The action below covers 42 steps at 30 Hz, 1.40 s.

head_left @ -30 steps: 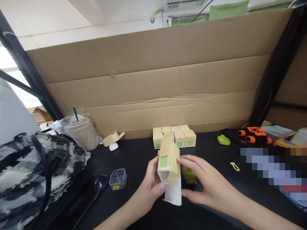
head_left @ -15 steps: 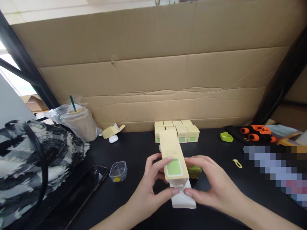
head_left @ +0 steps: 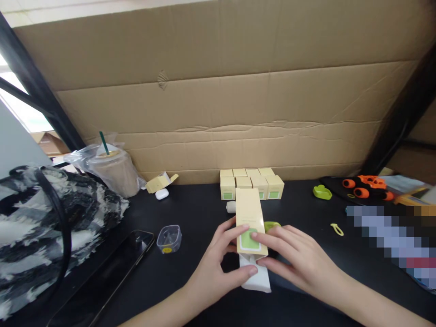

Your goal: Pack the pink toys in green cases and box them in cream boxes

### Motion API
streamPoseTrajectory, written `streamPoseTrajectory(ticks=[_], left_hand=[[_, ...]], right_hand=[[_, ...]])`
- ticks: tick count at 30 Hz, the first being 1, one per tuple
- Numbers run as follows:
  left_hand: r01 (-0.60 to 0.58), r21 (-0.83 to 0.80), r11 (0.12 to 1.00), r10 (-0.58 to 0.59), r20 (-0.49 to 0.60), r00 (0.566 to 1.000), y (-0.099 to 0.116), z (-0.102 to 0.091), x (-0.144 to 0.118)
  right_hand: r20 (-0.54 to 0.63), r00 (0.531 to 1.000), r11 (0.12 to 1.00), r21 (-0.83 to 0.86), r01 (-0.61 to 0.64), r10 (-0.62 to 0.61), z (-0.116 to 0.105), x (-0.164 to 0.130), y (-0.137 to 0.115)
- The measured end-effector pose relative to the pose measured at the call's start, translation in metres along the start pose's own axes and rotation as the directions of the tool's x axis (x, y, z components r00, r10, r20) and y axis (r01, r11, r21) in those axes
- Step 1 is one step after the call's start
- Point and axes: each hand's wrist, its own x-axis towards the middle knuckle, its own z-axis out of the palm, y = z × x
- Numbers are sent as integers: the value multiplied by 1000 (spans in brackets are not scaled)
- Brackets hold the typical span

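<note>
A pale yellow cardboard box (head_left: 249, 209) with a green panel is held between my two hands over the dark table. Its near end has a white flap (head_left: 256, 276) hanging out below. My left hand (head_left: 218, 259) grips the box from the left, index finger on top and thumb at the flap. On the right side, my right hand (head_left: 296, 252) closes on the box with its index finger on the green panel and its thumb under the near edge. Partly hidden behind my right hand lies a green object (head_left: 271, 225). A white cylindrical item (head_left: 230, 207) shows just left of the box.
Several matching boxes (head_left: 227, 187) stand against the cardboard wall (head_left: 218, 100). To the left are a clear plastic container (head_left: 169, 239), a phone (head_left: 112, 272), an opened small box (head_left: 160, 183) and a bagged drink cup (head_left: 114, 170). Rightward sit a green dish (head_left: 322, 192) and an orange toy vehicle (head_left: 369, 184).
The box has turned slightly and its far end has shifted right and down. My right index finger has moved from its side onto the green panel. The white cylindrical item shows more.
</note>
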Motion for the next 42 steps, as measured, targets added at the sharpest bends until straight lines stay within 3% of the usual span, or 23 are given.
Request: streamPoseTrajectory(ticks=[3, 11, 14, 16, 20, 24, 30, 33, 39, 42], left_hand=[[16, -103, 995, -11, 49, 999, 0, 1, 0], [167, -417, 894, -206, -50, 977, 0, 3, 4], [194, -418, 887, -245, -71, 967, 3, 1, 7], [201, -405, 892, -261, -99, 960, 5, -1, 8], [163, -395, 904, -230, -128, 965, 5, -3, 10], [157, -391, 907, -199, -68, 978, 3, -3, 10], [215, -366, 906, -240, -24, 970, 2, 0, 8], [222, -392, 893, -229, 29, 973, 2, 3, 6], [216, -377, 901, -235, -4, 972, 5, 4, 5], [225, -373, 900, -226, 40, 973, 2, 3, 3]], right_hand=[[-14, 1000, 1000, 3, -22, 22, 0, -1, 1], [-11, 998, 987, 153, -58, 60, 5, -6, -2], [-16, 1000, 979, 202, -23, 27, 0, -3, -1], [-28, 996, 977, 193, 87, -83, -6, 0, 0], [38, 943, 944, -7, 331, -330, -14, 4, 1], [44, 949, 949, -39, 313, -311, -13, 5, -2], [-108, 938, 935, -170, 310, -331, -8, 0, -6], [-96, 957, 956, -136, 260, -274, -6, -2, -6], [-90, 955, 959, -50, 280, -284, -4, -1, -1], [-111, 958, 965, -44, 260, -263, -4, -3, -1]])
